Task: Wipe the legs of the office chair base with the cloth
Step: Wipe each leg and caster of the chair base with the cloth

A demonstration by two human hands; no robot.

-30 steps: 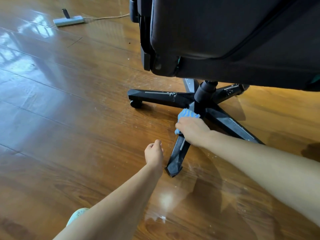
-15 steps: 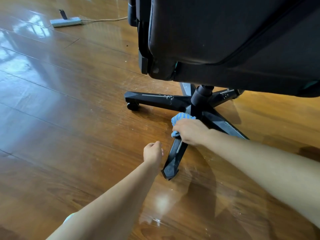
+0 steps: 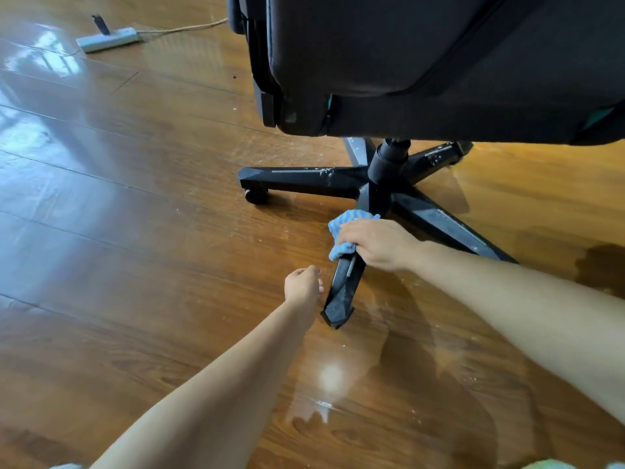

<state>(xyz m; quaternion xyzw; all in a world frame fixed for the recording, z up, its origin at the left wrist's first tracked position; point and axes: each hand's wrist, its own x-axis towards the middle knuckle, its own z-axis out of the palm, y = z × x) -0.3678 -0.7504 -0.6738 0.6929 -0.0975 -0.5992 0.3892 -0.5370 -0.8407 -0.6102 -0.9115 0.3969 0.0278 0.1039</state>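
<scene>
While wiping, R hand (image 3: pixel 378 243): grips fuzzy blue-striped cloth (image 3: pixel 339 227) on angular black leg (image 3: pixel 341 294).
L hand (image 3: pixel 302 283): loosely curled, empty.
Chg: cloth slightly nearer leg tip.

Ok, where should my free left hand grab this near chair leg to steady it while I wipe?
Probably the bare outer end of the near leg, below the cloth your right hand holds on it. Come from the leg's left side, where your left hand hangs beside it: the leg is a narrow bar raised off the floor, so fingers could wrap over its top.
</scene>
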